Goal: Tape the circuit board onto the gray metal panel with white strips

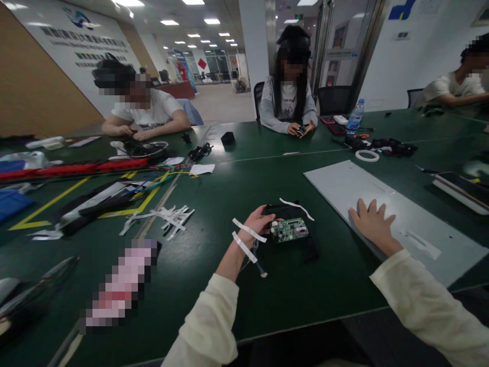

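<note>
My left hand (pixel 256 223) rests on the green table with its fingers curled against the left edge of a small green circuit board (pixel 289 229), which lies on a black holder (pixel 284 211). Two white tape strips (pixel 247 237) are stuck across my left wrist and hand. Another white strip (pixel 297 206) lies on the black holder. My right hand (pixel 372 221) lies flat, fingers spread, on the near edge of a large grey panel (pixel 389 214). It holds nothing.
Several white tape strips (pixel 173 216) lie to the left, beside black parts and yellow floor-tape lines. A tape roll (pixel 367 155), water bottle (pixel 355 117) and black cables sit at the far right. Three other people sit around the table.
</note>
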A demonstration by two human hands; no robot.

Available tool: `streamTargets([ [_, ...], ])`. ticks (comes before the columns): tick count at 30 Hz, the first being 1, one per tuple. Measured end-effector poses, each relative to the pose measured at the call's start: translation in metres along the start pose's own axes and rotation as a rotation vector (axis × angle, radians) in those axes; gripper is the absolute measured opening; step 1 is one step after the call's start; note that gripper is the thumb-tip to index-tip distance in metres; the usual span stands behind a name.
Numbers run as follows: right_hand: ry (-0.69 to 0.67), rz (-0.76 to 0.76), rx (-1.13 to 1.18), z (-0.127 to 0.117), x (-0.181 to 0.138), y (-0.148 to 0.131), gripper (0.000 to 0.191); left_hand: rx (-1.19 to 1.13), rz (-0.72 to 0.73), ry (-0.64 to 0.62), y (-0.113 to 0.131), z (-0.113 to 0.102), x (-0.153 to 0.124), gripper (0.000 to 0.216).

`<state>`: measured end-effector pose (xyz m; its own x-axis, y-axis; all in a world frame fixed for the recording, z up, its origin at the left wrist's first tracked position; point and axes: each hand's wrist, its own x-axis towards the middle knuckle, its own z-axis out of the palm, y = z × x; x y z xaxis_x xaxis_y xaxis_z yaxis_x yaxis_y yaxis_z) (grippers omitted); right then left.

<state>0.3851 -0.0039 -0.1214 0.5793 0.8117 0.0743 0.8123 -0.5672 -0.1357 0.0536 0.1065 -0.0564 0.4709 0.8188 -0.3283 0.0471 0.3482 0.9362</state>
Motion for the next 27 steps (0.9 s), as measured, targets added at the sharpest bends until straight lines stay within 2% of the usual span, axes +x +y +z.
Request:
streamTargets([
  [4, 0.058, -0.101, -0.066, -0.001, -0.015, -0.009, 0.063, -0.040, 0.057, 0.005, 0.009, -0.003, -0.006, 0.048],
  [12, 0.014, -0.292, -0.127, -0.009, -0.045, -0.039, 0.062, -0.068, 0.110, 0.021, 0.029, -0.018, -0.023, 0.046],
  [19, -0.087, -0.536, -0.085, -0.020, -0.068, -0.071, 0.062, -0.076, 0.098, 0.065, 0.042, -0.031, -0.040, 0.044],
  [27, -0.212, -0.848, 0.023, -0.034, -0.068, -0.092, 0.066, -0.059, 0.095, 0.082, 0.061, -0.030, -0.051, 0.037],
])
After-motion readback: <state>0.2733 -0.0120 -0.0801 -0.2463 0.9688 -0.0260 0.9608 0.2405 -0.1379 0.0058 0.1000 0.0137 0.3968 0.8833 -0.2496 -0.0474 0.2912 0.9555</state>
